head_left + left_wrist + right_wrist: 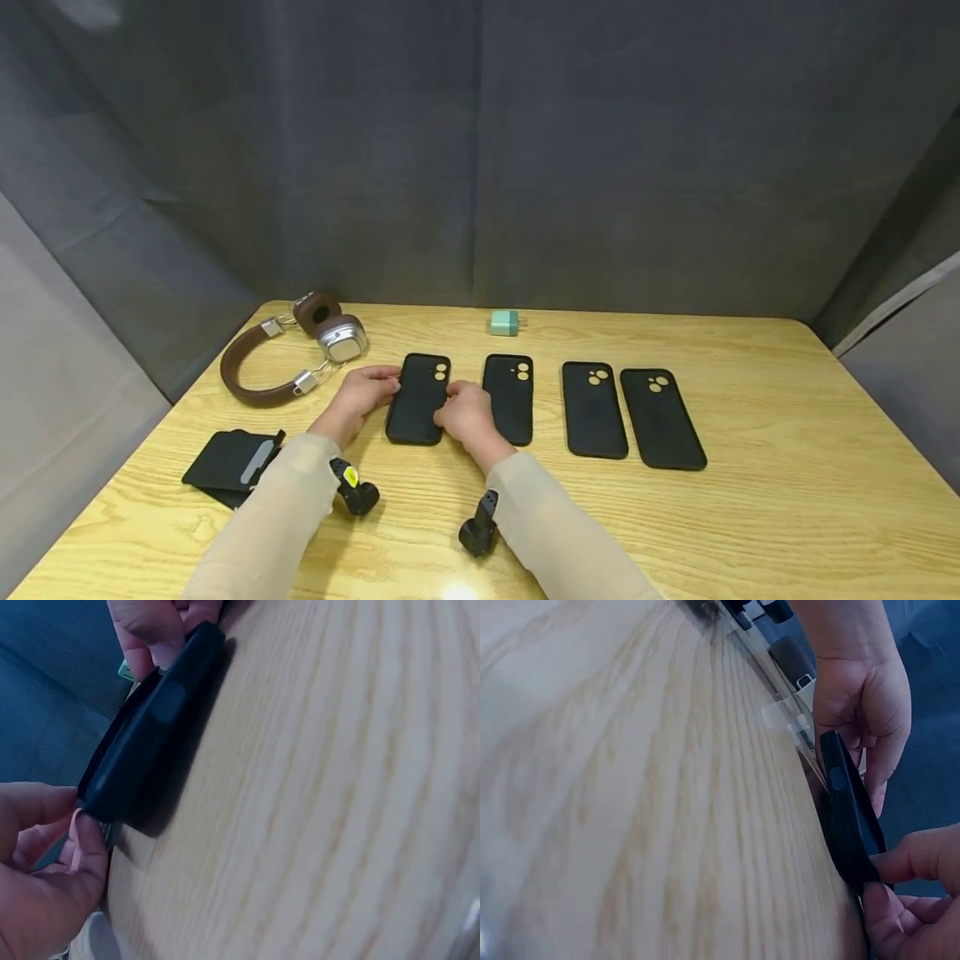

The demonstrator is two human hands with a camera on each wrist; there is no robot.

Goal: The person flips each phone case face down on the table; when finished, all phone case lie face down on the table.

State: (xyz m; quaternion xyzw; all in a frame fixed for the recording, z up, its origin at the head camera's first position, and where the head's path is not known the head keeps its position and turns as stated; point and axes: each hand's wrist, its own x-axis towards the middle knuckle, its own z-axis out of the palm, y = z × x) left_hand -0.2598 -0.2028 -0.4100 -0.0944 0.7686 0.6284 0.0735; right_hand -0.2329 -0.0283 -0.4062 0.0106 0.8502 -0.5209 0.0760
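Observation:
A black phone case (414,408), with camera cutouts at its upper right corner, lies between both hands in the head view. My left hand (365,392) pinches its left edge near the top; in the left wrist view, the thumb and fingers of that hand (49,874) grip a corner. The right hand (467,411) holds the opposite edge lower down, and the right wrist view shows its thumb and finger pinching the case (849,817). Whether the case touches the table is unclear. Just right of the right hand is a second black phone case (513,404).
Two more black phone cases (595,417) (663,425) lie farther right. Brown headphones (258,396) rest at the back left, and a black flat pouch-like item (225,460) lies at the front left. A mint-green charger plug (505,323) sits near the table's (787,500) back edge.

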